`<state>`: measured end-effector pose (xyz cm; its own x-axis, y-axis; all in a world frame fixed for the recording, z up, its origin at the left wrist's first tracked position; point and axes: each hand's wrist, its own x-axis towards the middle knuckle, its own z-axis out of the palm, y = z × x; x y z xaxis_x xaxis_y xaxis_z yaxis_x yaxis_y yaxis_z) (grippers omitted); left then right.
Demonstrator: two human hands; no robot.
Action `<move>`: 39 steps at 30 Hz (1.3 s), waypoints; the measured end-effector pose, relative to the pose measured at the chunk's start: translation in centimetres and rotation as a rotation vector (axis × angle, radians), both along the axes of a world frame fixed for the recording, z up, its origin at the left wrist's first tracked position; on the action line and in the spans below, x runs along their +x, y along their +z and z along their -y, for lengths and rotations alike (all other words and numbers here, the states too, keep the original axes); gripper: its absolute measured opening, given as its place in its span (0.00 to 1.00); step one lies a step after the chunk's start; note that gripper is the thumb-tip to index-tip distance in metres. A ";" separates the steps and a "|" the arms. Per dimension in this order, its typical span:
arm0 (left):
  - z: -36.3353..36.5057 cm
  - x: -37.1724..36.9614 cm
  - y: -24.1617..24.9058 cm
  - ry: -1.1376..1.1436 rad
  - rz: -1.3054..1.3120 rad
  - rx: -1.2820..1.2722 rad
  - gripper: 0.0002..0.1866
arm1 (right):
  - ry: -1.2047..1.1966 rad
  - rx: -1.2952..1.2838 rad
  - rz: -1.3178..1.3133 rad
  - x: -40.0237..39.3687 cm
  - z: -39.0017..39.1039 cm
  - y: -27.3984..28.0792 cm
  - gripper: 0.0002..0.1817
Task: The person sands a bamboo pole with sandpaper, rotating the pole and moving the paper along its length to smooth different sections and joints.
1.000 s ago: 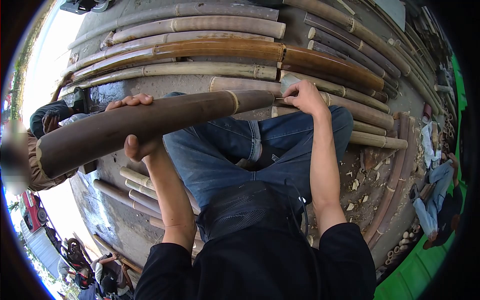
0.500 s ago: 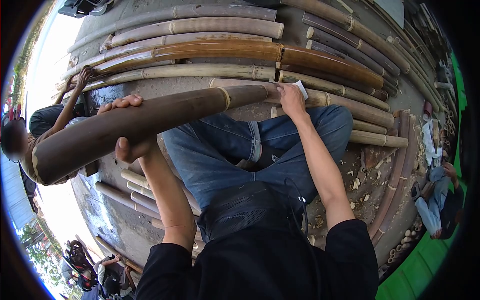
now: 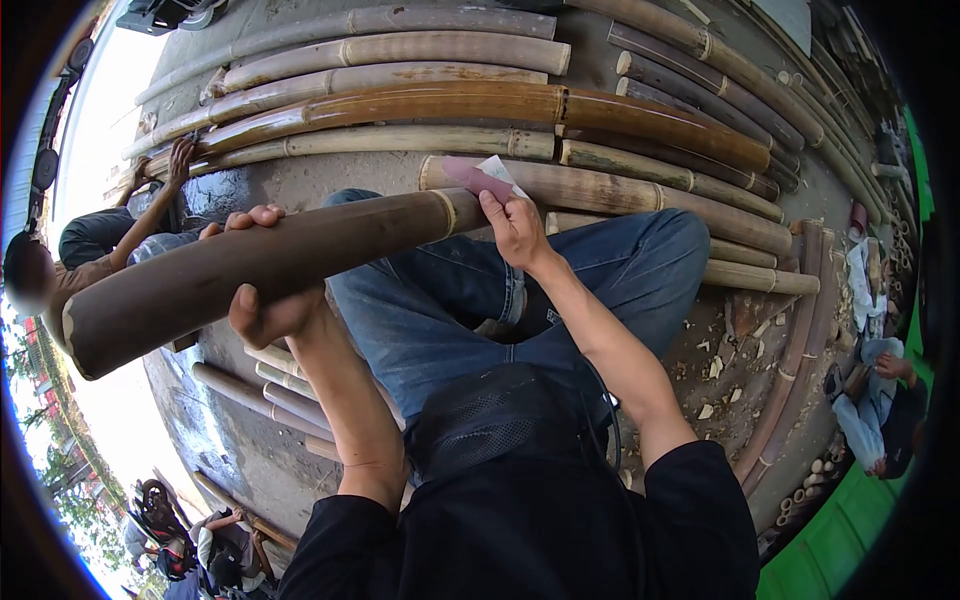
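A dark brown bamboo pole (image 3: 330,243) slants across my lap, its near end at the left. My left hand (image 3: 262,285) is wrapped round it from below, thumb on the near side and fingertips over the far side. In my right hand (image 3: 515,228) is a piece of sandpaper (image 3: 478,180), pinkish on one face and white on the other. That hand presses it on the pole just past the pale node ring. The pole's far end is hidden behind the hand and paper.
Several bamboo poles (image 3: 430,50) lie in rows on the ground ahead, one of them glossy brown (image 3: 440,100). More poles (image 3: 270,410) lie at the left. A co-worker (image 3: 110,235) sits at the left, another person (image 3: 880,400) at the right. Wood chips (image 3: 715,365) litter the ground.
My right hand has slid with the sandpaper along the pole toward the left and nearer to me. The pole's left end has dipped slightly; my left hand keeps its grip.
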<state>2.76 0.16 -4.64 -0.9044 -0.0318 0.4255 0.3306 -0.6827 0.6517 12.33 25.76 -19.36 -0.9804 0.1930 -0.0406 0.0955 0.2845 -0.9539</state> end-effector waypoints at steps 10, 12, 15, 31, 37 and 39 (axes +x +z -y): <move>-2.3 -1.5 -0.2 -0.070 -0.170 -0.081 0.41 | -0.196 0.261 -0.111 0.1 -5.6 -4.5 0.25; -3.7 -0.5 3.1 0.181 0.185 -0.172 0.39 | -0.217 0.280 -0.098 0.5 -5.4 -4.7 0.25; -3.1 -0.2 4.2 0.286 0.384 -0.048 0.34 | -0.234 0.301 -0.107 0.4 -5.2 -4.7 0.27; -1.1 -1.6 1.1 0.249 0.313 -0.024 0.27 | 0.061 -0.047 -0.116 -3.0 -1.5 0.9 0.46; -1.4 -1.6 1.3 0.165 0.283 0.025 0.28 | -0.167 0.049 0.076 -1.3 -5.9 -5.4 0.49; -1.3 -1.8 1.3 0.166 0.275 0.010 0.28 | -0.198 -0.124 0.085 -1.4 -5.8 -5.3 0.50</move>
<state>0.99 1.51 -3.35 -0.9677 -0.1913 0.1645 0.2501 -0.6408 0.7258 10.93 31.53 -24.69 -0.9159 0.3697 -0.1562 0.2188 0.1337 -0.9666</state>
